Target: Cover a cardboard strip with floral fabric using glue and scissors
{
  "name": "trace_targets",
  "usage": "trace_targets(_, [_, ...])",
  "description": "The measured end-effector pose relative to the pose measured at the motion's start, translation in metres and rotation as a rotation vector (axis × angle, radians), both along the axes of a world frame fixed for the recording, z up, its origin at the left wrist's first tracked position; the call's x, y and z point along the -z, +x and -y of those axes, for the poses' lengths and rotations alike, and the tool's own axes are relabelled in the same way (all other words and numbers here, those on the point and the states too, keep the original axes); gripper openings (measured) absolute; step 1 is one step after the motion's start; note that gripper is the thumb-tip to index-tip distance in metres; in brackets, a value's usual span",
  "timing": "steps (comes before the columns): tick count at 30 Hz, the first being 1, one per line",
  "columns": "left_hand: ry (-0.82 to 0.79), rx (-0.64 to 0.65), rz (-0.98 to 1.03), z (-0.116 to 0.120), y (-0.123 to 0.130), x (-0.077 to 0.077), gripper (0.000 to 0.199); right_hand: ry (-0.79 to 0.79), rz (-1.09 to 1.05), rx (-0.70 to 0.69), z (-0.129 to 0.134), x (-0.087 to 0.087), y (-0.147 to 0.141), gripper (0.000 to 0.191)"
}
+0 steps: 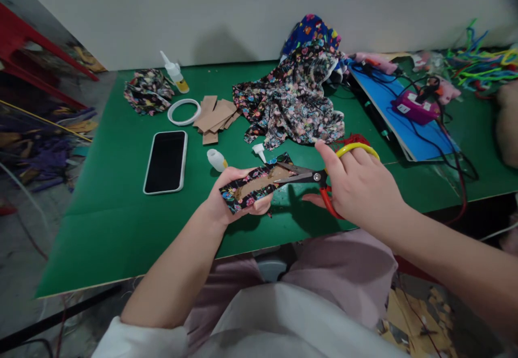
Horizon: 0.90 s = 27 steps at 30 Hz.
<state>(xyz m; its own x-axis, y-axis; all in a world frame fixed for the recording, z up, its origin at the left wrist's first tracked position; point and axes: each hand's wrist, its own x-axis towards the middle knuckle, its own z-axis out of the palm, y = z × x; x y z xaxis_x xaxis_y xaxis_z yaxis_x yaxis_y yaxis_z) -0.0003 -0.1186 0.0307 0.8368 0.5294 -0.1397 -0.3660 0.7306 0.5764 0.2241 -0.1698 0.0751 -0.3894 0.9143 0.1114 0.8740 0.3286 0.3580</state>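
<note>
In my left hand (229, 196) lies a small strip of cardboard (261, 183) with black floral fabric (232, 196) folded over its edges. My left fingers and thumb grip it from the near end and below. My right hand (354, 180) is closed round the scissors (316, 177), one handle loop yellow and the other red. The scissor blades are parted and reach over the far end of the fabric-covered strip. Just beyond it on the table are a white nozzle cap (259, 151) and a small tipped-over glue bottle (217, 160).
On the green table (109, 228) lie a phone (165, 162), a white ring (184, 111), cardboard pieces (214, 118) and floral fabric (299, 99). A glue bottle (176, 75) stands behind. To the right are a blue folder (421, 141), a purple corded device (415, 107) and tangled cables.
</note>
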Motion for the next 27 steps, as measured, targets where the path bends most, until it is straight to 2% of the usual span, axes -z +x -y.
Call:
trace_targets(7, [-0.002,0.026,0.022,-0.001,-0.001,0.001,0.04,-0.03,-0.008,0.003,-0.001,0.0,-0.005,0.057])
trace_targets(18, [-0.041,0.015,0.032,0.0,-0.001,0.0,0.036,0.024,0.046,0.008,-0.002,-0.001,-0.009,0.039])
trace_targets(27, [-0.04,-0.015,0.013,-0.001,-0.003,0.003,0.037,0.05,0.078,0.006,-0.003,-0.005,-0.011,0.036])
